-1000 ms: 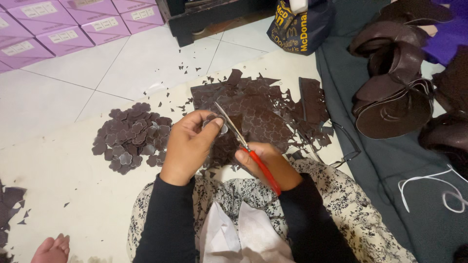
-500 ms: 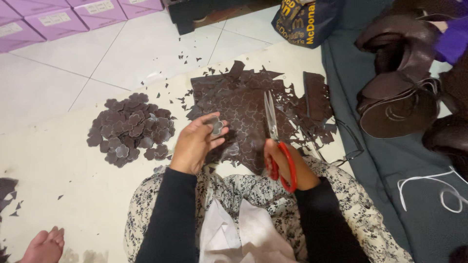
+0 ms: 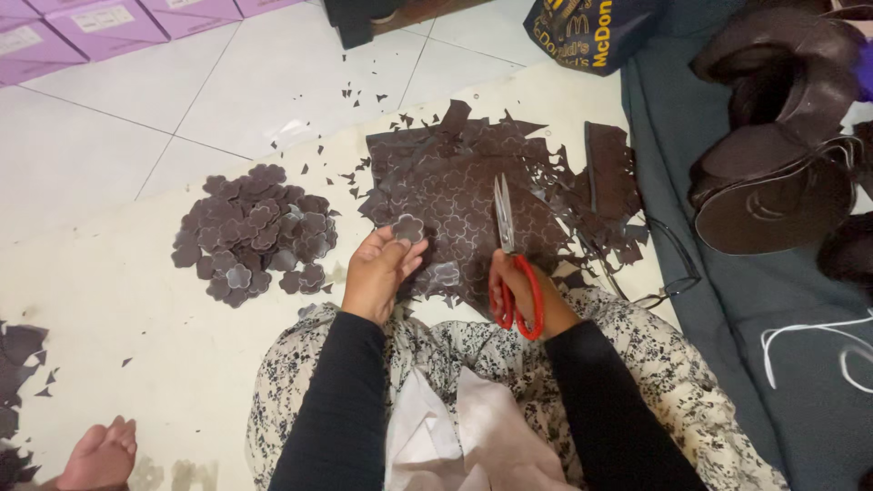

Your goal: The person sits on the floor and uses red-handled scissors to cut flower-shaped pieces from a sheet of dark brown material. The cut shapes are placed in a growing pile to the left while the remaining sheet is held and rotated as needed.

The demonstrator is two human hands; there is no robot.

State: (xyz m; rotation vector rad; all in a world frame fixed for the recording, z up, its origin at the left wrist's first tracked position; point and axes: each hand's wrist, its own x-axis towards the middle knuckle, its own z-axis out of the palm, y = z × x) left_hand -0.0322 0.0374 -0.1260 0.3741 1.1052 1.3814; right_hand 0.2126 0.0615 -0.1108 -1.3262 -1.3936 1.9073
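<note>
Seated on the floor, a person's left hand (image 3: 380, 273) pinches a dark flower cutout (image 3: 408, 227) while the right hand (image 3: 520, 293) grips red-handled scissors (image 3: 506, 238), blades together pointing to 12 o'clock. Dropping the cutout on the pile (image 3: 256, 234) at 9 o'clock would keep finished pieces clear of scraps.

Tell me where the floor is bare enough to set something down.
Bare: the white tiles beyond the flower pile, up to the purple boxes, and the cream mat between that pile and the lap. Crowded: the brown sheet with scraps by both hands, and the grey cloth under dark pieces.
</note>
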